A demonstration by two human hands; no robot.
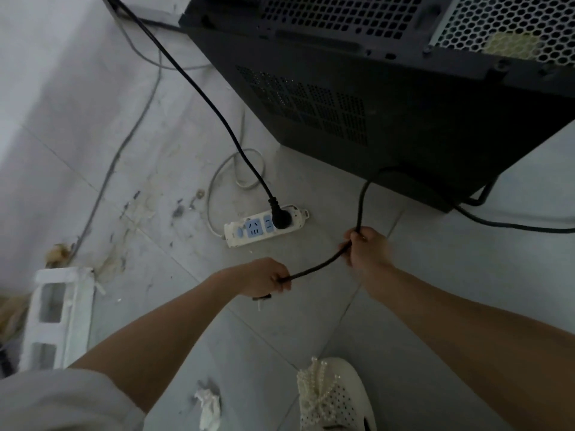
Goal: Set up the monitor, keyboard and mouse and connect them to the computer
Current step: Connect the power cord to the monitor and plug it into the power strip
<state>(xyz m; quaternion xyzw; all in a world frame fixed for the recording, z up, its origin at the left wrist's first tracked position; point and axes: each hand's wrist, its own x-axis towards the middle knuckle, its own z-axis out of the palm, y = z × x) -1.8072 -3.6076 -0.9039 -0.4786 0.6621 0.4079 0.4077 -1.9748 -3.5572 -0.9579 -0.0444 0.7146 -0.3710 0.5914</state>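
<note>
A black computer tower (389, 98) stands on the floor at the upper right. A black cable (361, 200) runs from behind its lower edge down into both of my hands. My right hand (368, 248) grips the cable higher up. My left hand (264, 278) grips it near its end, and the plug tip pokes out below my fingers. A white power strip (264, 227) with blue sockets lies on the floor just beyond my hands. One black plug (281, 217) sits in it, its cord rising toward the upper left.
Grey tiled floor, stained at the left. A white foam block (59, 315) lies at the lower left. My white shoe (333, 396) and a crumpled tissue (208, 402) are at the bottom. Another black cable (513, 225) trails right from under the tower. A grey cord (124, 141) runs along the wall.
</note>
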